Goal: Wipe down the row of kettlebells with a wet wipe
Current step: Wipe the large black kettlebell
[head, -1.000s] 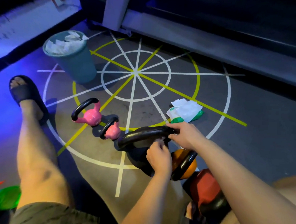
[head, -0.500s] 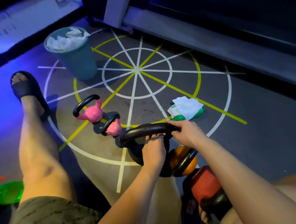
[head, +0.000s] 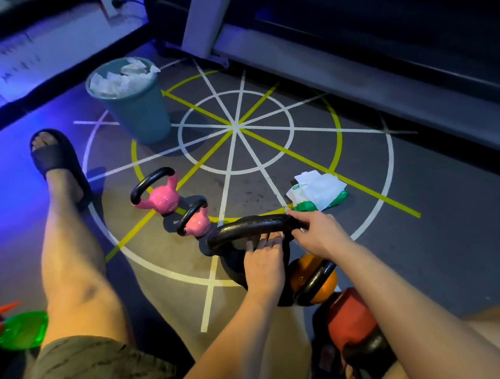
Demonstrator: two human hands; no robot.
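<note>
Fingers of the left hand (head: 264, 266) press flat on the black kettlebell (head: 233, 267); right hand (head: 319, 236) grips its handle (head: 245, 226).

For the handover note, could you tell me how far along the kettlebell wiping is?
Crumpled wipes fill the bin, so some wiping looks done. Now the right hand grips the black kettlebell; the left hand presses its body, no wipe visible. Whether the pink kettlebells, orange kettlebell or red kettlebell remain is unclear.

Left hand (head: 264, 263) fingers straight, flat; right hand (head: 319, 235) fingers apparently curled.
</note>
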